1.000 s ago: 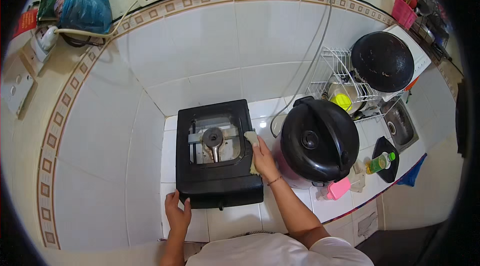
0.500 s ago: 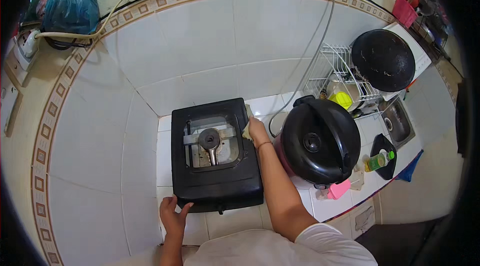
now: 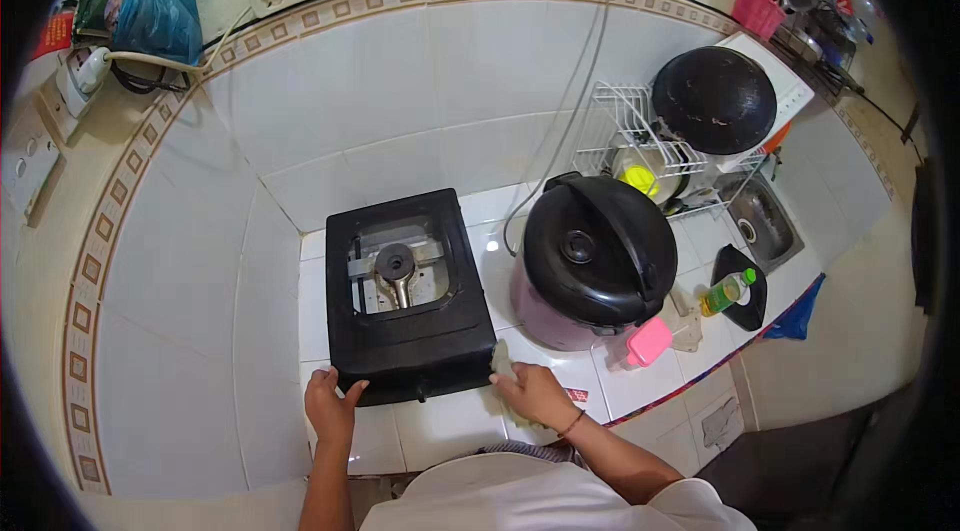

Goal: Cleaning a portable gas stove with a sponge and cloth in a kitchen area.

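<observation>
A black single-burner gas stove (image 3: 410,351) stands on the tiled counter, its round burner (image 3: 395,262) exposed in the square opening on top. At the stove's front left corner, my left hand (image 3: 331,409) grips the edge with the thumb along the front. My right hand (image 3: 540,397) is closed on a pale cloth (image 3: 502,361) at the front right corner, and the cloth touches the stove's side. Part of the cloth hangs below the hand, and some of it is hidden under the fingers.
Right of the stove stands a large rice cooker (image 3: 600,251) with a black lid, its cord running up the wall. Beyond are a pink-lidded container (image 3: 648,342), a dish rack (image 3: 625,116), a black wok (image 3: 714,101), a green-capped bottle (image 3: 725,294) and a sink (image 3: 765,221).
My right hand has come toward me with the cloth, from the stove's far right side to its front right corner. My left hand stays at the front left corner. The view has shifted slightly.
</observation>
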### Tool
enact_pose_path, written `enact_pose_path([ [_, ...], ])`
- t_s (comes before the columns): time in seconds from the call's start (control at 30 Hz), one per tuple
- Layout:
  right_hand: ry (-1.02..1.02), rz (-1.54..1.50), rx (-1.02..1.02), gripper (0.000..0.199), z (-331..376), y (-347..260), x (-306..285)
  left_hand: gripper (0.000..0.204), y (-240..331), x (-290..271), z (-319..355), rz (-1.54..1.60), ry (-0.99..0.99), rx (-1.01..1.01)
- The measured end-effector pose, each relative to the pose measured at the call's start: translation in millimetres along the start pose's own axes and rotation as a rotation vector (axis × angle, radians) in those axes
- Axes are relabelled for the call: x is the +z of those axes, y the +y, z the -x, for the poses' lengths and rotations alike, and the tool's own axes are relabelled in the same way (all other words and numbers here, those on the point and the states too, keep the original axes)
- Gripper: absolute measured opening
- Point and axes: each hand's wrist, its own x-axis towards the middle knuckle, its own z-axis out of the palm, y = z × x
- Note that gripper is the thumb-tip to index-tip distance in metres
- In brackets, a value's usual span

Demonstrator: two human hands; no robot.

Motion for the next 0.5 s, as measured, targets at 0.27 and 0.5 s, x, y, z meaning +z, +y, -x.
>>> enact_pose_path([
  [0.27,0.386,0.227,-0.504,0.046,-33,-19,32,0.047,-14,12,-1,0.149,0.050,-0.018],
  [0.5,0.265,0.177,-0.594,0.058,-16,21,46,0.048,6,6,3,0.129,-0.074,-0.086],
])
